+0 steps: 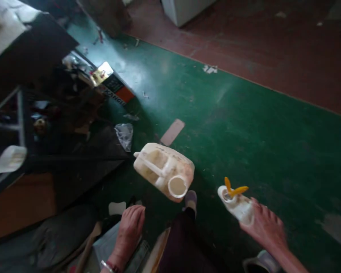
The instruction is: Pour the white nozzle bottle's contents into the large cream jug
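Right hand (265, 227) at 4 o'clock, fingers clamped on small white bottle (238, 206), yellow nozzle (233, 188) up. Left hand (130, 227) at 7 o'clock, fingers loosely curled, holding nothing, resting low near lap. Jug (163, 170) centre on green floor (244, 125), on side, mouth open. Step: bottle carried, likely toward jug mouth. Next calls for steadying jug, aligning nozzle.
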Available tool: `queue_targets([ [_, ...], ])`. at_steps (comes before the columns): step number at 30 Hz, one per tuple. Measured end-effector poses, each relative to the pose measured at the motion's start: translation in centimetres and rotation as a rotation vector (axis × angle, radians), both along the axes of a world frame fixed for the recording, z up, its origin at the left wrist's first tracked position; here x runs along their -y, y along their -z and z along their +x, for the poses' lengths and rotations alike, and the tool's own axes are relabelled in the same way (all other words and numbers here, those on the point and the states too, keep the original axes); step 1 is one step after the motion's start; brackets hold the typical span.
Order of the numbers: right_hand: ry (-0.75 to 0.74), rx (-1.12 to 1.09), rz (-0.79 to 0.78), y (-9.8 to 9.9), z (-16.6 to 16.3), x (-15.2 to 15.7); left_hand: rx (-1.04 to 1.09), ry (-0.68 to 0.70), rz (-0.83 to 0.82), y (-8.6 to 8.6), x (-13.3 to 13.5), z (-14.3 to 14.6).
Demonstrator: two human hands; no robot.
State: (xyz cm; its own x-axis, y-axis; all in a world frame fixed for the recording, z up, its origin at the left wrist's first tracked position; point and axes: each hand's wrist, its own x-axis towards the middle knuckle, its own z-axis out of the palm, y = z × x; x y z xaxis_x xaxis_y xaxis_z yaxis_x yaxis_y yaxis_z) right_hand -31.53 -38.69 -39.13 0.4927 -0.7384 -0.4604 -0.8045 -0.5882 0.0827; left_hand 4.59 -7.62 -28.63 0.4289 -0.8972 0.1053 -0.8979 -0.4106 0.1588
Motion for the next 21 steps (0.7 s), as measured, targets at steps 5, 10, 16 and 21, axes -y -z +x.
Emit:
queue_targets([
  [5, -0.021, -0.070, -0.012, 0.2, 2.1, -1.8, 0.010, -0.059, 0.047, -1.6, 0.7, 2.2],
  [10, -0.043, -0.102, 0.027, 6.3, 4.5, 0.9, -0.002, -0.044, 0.168, 2.7, 4.0, 3.0],
  [16, -0.085, -0.123, 0.037, 16.4, 4.0, 3.8, 0.137, 0.097, 0.459, 10.0, 10.8, 8.4],
  [21, -0.073, -0.119, 0.059, 22.6, 1.8, 6.8, 0.014, 0.359, 0.618, 13.8, 14.7, 10.4],
])
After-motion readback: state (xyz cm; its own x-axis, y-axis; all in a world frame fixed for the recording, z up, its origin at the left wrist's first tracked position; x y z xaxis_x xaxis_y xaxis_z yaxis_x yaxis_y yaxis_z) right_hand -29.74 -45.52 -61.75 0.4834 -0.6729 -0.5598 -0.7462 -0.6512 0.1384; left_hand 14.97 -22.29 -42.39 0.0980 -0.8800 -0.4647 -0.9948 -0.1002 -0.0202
